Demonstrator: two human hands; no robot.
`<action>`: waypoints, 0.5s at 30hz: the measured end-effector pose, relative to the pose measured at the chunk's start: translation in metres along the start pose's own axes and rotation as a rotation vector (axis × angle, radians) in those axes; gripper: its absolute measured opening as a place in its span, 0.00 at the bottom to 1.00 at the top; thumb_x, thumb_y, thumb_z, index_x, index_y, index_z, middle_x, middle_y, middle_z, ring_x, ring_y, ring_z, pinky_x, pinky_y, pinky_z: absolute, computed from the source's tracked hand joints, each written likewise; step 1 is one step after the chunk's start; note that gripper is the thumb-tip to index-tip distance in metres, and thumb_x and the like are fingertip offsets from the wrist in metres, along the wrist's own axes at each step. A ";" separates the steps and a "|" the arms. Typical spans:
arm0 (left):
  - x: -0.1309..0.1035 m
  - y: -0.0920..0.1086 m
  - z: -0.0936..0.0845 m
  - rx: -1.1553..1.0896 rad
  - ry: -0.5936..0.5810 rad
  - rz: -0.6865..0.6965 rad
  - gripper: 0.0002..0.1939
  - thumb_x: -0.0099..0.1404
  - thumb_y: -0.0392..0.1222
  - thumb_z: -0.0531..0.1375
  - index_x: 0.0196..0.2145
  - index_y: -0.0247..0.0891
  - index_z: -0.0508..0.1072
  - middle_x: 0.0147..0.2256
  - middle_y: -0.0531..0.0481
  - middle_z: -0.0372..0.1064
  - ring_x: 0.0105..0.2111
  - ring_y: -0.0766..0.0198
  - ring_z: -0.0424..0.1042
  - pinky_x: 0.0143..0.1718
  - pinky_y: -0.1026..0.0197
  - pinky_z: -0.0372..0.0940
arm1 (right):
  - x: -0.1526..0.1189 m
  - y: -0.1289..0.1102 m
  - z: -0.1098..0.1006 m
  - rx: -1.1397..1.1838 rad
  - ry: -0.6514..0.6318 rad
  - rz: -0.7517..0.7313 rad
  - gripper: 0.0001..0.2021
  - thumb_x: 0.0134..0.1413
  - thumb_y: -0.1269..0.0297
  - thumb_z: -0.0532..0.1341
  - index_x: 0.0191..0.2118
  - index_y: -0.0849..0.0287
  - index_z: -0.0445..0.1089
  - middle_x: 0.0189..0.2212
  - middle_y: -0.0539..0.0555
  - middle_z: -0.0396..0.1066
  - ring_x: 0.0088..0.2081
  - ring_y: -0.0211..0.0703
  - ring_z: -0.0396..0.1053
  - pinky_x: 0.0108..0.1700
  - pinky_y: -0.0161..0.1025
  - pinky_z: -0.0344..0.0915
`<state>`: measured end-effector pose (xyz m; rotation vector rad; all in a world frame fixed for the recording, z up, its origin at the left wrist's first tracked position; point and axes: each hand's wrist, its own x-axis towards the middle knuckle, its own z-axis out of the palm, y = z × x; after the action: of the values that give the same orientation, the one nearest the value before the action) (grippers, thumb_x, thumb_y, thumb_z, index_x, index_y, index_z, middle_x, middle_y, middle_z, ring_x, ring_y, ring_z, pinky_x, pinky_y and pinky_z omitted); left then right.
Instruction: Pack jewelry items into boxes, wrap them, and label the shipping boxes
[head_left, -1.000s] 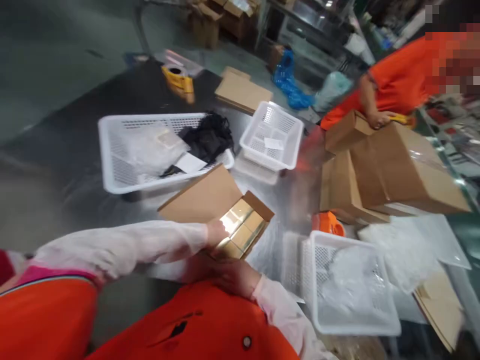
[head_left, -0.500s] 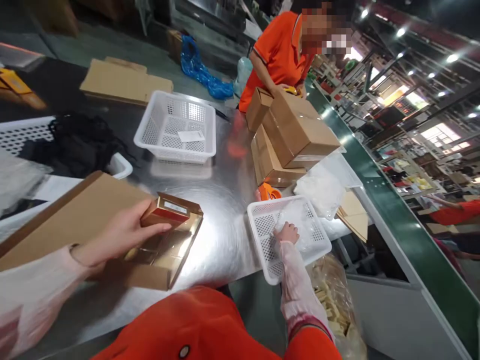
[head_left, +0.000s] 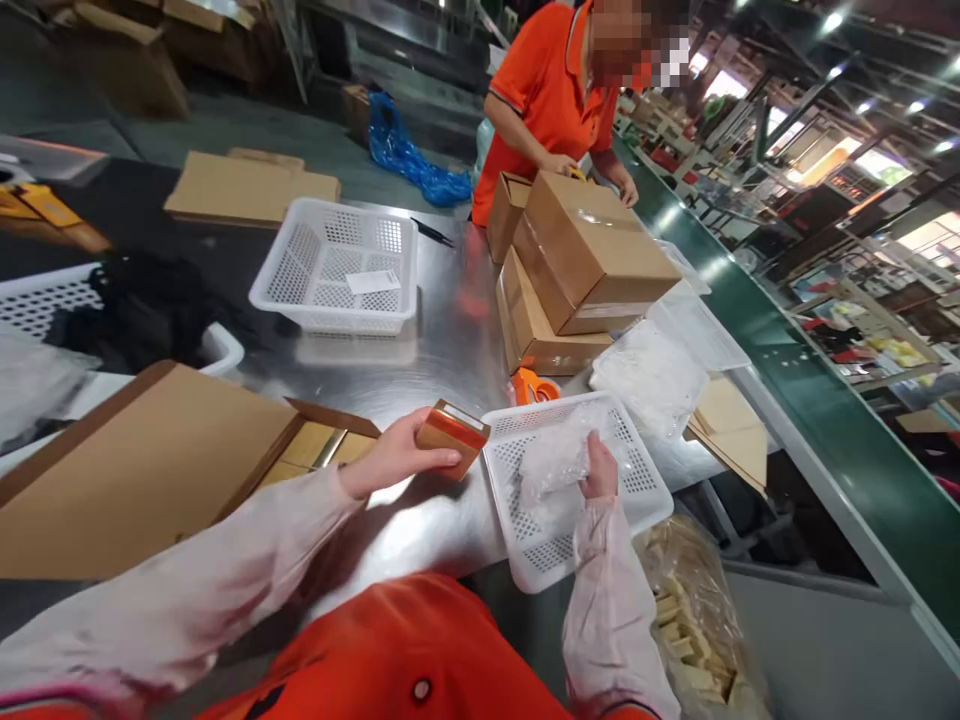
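A small brown box (head_left: 453,440) with a white label on its edge is gripped in my left hand (head_left: 401,455), just left of a white perforated basket (head_left: 534,572). Over that basket, my right hand (head_left: 600,466) pinches a clear plastic bag (head_left: 555,462); more clear plastic lies beneath it in the basket. At the left, an open cardboard carton (head_left: 142,460) with its flap folded out holds several gold-brown boxes (head_left: 307,445), partly hidden by my left sleeve.
Another white basket (head_left: 281,300) holds a white slip. Taped cartons (head_left: 592,250) are stacked before a co-worker (head_left: 547,90) in orange. An orange tape dispenser (head_left: 534,387) sits behind the near basket. A green conveyor (head_left: 795,345) runs along the right.
My left hand has carried the small box rightward from above the carton to beside the basket. My right hand has lifted clear plastic a little. The co-worker's hands have moved apart.
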<state>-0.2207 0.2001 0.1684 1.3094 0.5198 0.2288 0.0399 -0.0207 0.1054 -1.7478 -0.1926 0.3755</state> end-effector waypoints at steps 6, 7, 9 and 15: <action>0.055 -0.017 0.063 -0.441 -0.357 -0.155 0.25 0.43 0.43 0.75 0.39 0.31 0.77 0.35 0.45 0.78 0.33 0.61 0.75 0.38 0.60 0.69 | -0.030 -0.021 0.038 -0.051 -0.182 -0.134 0.18 0.33 0.50 0.70 0.23 0.56 0.65 0.21 0.45 0.66 0.27 0.37 0.63 0.33 0.36 0.63; 0.060 -0.022 0.071 -0.503 -0.362 -0.194 0.24 0.43 0.42 0.76 0.38 0.31 0.77 0.34 0.45 0.78 0.32 0.61 0.75 0.37 0.60 0.69 | -0.036 -0.023 0.043 -0.068 -0.226 -0.157 0.17 0.32 0.52 0.71 0.24 0.56 0.66 0.22 0.45 0.67 0.28 0.37 0.63 0.34 0.36 0.63; 0.065 -0.032 0.079 -0.608 -0.322 -0.241 0.23 0.43 0.40 0.76 0.38 0.30 0.77 0.34 0.45 0.78 0.32 0.62 0.75 0.37 0.60 0.70 | -0.046 -0.027 0.050 -0.076 -0.324 -0.127 0.18 0.30 0.55 0.72 0.24 0.56 0.66 0.23 0.45 0.68 0.27 0.37 0.63 0.32 0.35 0.62; 0.068 -0.060 0.053 -0.820 -0.217 -0.300 0.14 0.56 0.30 0.66 0.42 0.29 0.75 0.36 0.42 0.78 0.36 0.58 0.77 0.42 0.56 0.71 | -0.043 -0.025 0.031 -0.054 -0.421 0.077 0.22 0.28 0.51 0.73 0.27 0.57 0.66 0.18 0.43 0.65 0.22 0.35 0.60 0.26 0.34 0.58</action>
<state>-0.1441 0.1696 0.1037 0.4411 0.3671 0.0334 -0.0088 -0.0015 0.1303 -1.7151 -0.4405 0.8000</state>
